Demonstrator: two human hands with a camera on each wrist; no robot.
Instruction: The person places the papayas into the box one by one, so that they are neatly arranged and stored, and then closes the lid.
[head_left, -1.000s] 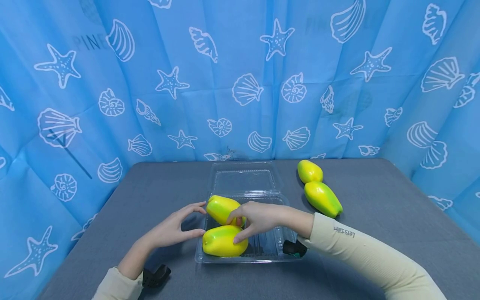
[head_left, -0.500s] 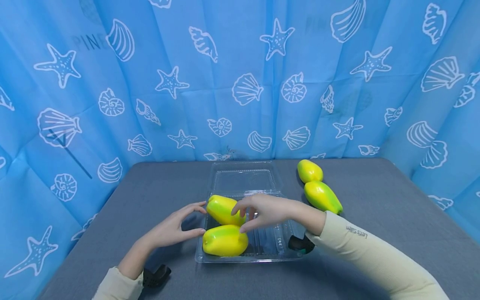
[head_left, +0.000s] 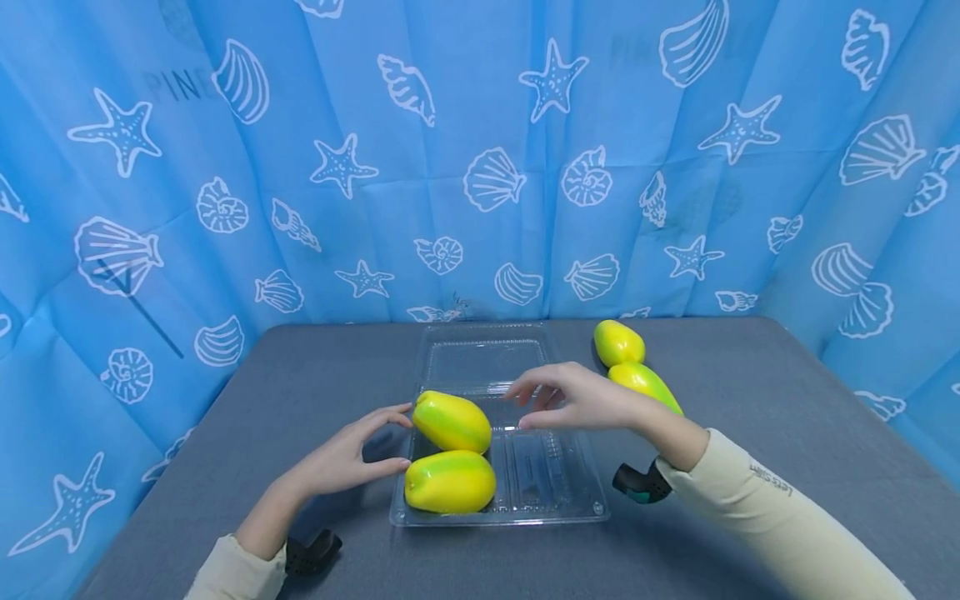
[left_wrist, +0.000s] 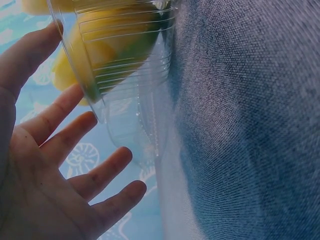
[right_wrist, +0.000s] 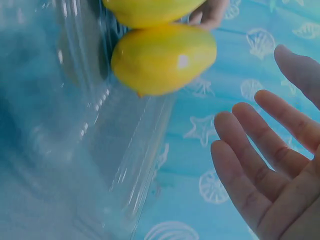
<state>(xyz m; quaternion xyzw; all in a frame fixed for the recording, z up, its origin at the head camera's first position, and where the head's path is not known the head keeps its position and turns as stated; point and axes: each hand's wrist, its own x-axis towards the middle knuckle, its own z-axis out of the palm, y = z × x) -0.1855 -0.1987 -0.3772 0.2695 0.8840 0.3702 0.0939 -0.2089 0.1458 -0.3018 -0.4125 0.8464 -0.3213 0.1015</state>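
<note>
Two yellow-green papayas lie side by side in the left part of a clear plastic clamshell box (head_left: 540, 517): a front papaya (head_left: 450, 483) and a back papaya (head_left: 452, 422). At the box's left rim is my left hand (head_left: 348, 454), its fingers spread and holding nothing. In the left wrist view the thumb and fingertips (left_wrist: 75, 92) come right up to the clear rim. My right hand (head_left: 581, 397) hovers over the right side of the box, fingers loosely bent with nothing in them. The right wrist view shows its palm (right_wrist: 295, 210) apart from the papayas.
Two more papayas lie at the back right of the grey table (head_left: 337, 358), a far papaya (head_left: 619, 342) touching a nearer papaya (head_left: 645, 385), partly hidden by my right arm. The box's lid (head_left: 487, 358) lies folded back toward the blue shell-print curtain (head_left: 450, 208).
My right hand has let go of the front papaya and moved up and to the right, away from both papayas in the box. The left hand stays where it was.
</note>
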